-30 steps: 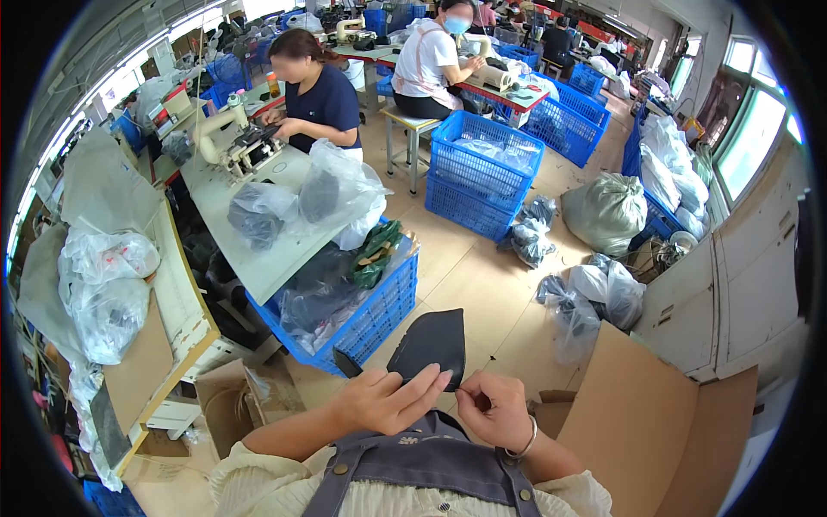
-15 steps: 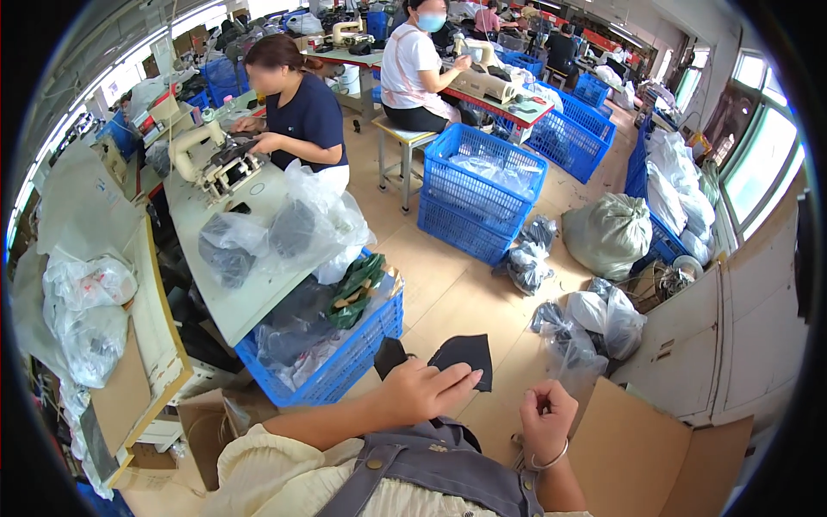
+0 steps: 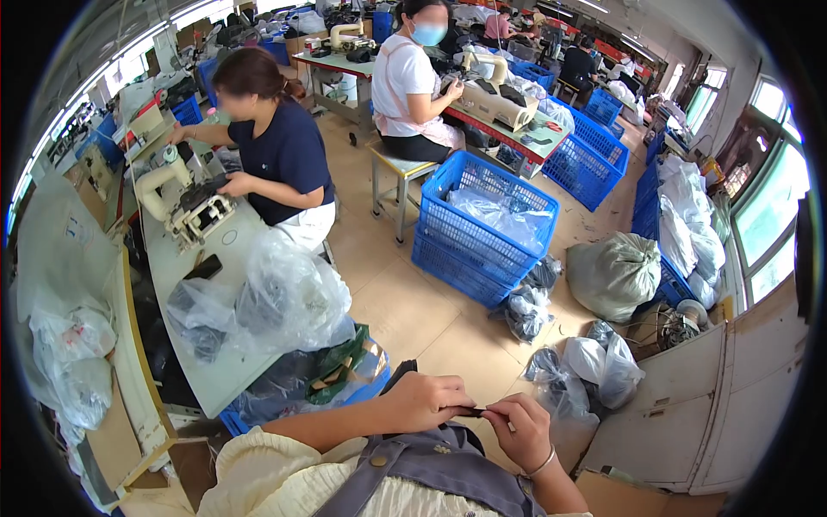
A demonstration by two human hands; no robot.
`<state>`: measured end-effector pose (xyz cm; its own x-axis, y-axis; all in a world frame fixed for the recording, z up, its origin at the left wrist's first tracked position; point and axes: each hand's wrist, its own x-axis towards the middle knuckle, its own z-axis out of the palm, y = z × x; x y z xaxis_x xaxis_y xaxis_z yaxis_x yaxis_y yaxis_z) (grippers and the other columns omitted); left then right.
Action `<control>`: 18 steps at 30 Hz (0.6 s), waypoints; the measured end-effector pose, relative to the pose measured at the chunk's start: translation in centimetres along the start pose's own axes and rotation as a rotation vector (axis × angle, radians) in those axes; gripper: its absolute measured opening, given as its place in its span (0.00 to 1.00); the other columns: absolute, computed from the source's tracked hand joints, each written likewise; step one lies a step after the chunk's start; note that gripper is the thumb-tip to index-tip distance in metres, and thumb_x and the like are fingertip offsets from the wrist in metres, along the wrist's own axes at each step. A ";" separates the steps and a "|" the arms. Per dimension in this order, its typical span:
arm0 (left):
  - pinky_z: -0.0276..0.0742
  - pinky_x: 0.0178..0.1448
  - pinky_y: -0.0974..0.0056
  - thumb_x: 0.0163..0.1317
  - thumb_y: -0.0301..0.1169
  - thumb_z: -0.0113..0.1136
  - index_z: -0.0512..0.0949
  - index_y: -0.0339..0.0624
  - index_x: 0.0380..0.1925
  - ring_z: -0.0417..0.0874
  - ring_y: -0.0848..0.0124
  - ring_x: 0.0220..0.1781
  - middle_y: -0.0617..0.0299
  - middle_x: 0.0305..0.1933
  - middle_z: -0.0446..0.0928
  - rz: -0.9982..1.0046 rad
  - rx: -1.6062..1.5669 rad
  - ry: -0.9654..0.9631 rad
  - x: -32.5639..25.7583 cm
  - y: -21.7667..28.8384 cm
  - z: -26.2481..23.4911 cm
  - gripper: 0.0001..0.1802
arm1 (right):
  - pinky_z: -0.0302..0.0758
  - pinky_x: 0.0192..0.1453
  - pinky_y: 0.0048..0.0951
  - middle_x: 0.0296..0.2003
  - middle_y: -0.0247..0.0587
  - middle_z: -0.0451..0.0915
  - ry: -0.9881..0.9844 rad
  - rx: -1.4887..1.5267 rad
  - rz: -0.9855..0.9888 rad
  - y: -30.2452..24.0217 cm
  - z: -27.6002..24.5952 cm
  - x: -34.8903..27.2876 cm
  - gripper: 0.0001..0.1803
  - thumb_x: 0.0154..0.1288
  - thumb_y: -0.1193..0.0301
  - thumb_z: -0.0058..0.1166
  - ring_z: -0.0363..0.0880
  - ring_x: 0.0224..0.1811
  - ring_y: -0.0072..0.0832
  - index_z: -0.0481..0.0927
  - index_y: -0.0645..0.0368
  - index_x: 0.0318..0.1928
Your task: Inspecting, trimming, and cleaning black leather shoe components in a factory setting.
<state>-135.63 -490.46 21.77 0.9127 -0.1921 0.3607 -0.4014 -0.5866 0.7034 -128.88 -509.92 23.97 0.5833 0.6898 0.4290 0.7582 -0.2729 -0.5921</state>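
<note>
Close in front of my apron, both hands meet at a thin black piece of cloth-like material (image 3: 469, 412), seen nearly edge-on. My left hand (image 3: 424, 403) is closed on one side of it, palm turned down. On the other side, my right hand (image 3: 522, 432) pinches its end between thumb and fingers. Another dark flap (image 3: 401, 374) sticks out beyond the left hand's knuckles; whether it belongs to the same piece cannot be told. The fingers hide most of the material.
Left, a worker in dark blue sits at a sewing machine (image 3: 164, 194), beside clear plastic bags (image 3: 293, 289) on the table. Stacked blue crates (image 3: 482, 224), a large tied sack (image 3: 616, 274) and smaller bags (image 3: 564, 392) stand ahead. A white cabinet (image 3: 663, 431) is at right.
My right hand has come left to the black piece and now grips its end. The piece has turned from broad face to edge. The seated worker's far arm has reached out.
</note>
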 end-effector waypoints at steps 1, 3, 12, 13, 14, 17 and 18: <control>0.72 0.27 0.65 0.52 0.33 0.59 0.79 0.49 0.34 0.78 0.66 0.26 0.66 0.29 0.74 -0.012 -0.008 0.007 0.8 -0.6 -0.1 0.08 | 0.72 0.27 0.30 0.26 0.39 0.75 -0.016 -0.009 -0.047 0.8 -0.1 1.0 0.07 0.46 0.79 0.60 0.75 0.25 0.34 0.77 0.60 0.29; 0.72 0.27 0.65 0.52 0.33 0.59 0.80 0.49 0.34 0.78 0.66 0.26 0.66 0.29 0.74 -0.029 -0.011 0.014 2.6 -1.9 -0.3 0.08 | 0.73 0.28 0.30 0.26 0.39 0.75 -0.033 -0.011 -0.095 2.8 -0.2 2.9 0.07 0.46 0.80 0.59 0.75 0.26 0.34 0.76 0.61 0.29; 0.71 0.22 0.67 0.51 0.35 0.60 0.80 0.46 0.28 0.76 0.68 0.21 0.67 0.25 0.73 -0.077 0.262 -0.019 12.4 -6.5 0.8 0.07 | 0.74 0.32 0.31 0.30 0.42 0.73 -0.204 0.086 -0.293 13.1 -1.6 11.6 0.12 0.45 0.81 0.55 0.75 0.30 0.36 0.74 0.63 0.34; 0.71 0.22 0.66 0.52 0.36 0.60 0.78 0.45 0.26 0.76 0.66 0.20 0.66 0.24 0.72 -0.078 0.271 -0.001 13.7 -6.8 1.1 0.07 | 0.74 0.32 0.31 0.30 0.42 0.73 -0.208 0.093 -0.301 14.4 -2.2 12.6 0.12 0.45 0.81 0.55 0.75 0.30 0.36 0.74 0.63 0.34; 0.71 0.22 0.64 0.52 0.37 0.59 0.76 0.44 0.24 0.75 0.65 0.19 0.64 0.24 0.71 -0.079 0.280 0.015 15.1 -7.1 1.3 0.09 | 0.74 0.32 0.31 0.30 0.42 0.73 -0.209 0.100 -0.321 15.6 -2.8 13.6 0.12 0.45 0.81 0.55 0.75 0.30 0.36 0.74 0.63 0.34; 0.71 0.21 0.64 0.52 0.36 0.59 0.76 0.44 0.22 0.75 0.64 0.19 0.64 0.23 0.70 -0.118 0.260 0.088 19.0 -7.7 1.9 0.09 | 0.74 0.30 0.31 0.29 0.42 0.74 -0.219 0.144 -0.384 19.1 -4.3 16.5 0.13 0.43 0.82 0.55 0.75 0.29 0.36 0.74 0.63 0.34; 0.71 0.21 0.64 0.52 0.36 0.59 0.76 0.44 0.22 0.75 0.64 0.19 0.64 0.23 0.70 -0.133 0.264 0.094 20.0 -7.7 2.0 0.09 | 0.74 0.30 0.31 0.29 0.42 0.74 -0.217 0.167 -0.404 20.0 -4.6 17.3 0.12 0.43 0.82 0.55 0.75 0.29 0.36 0.74 0.63 0.34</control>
<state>-114.18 -491.39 22.33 0.9398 -0.0330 0.3400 -0.2335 -0.7884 0.5691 -102.27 -506.52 22.73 0.1645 0.8468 0.5058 0.8438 0.1447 -0.5167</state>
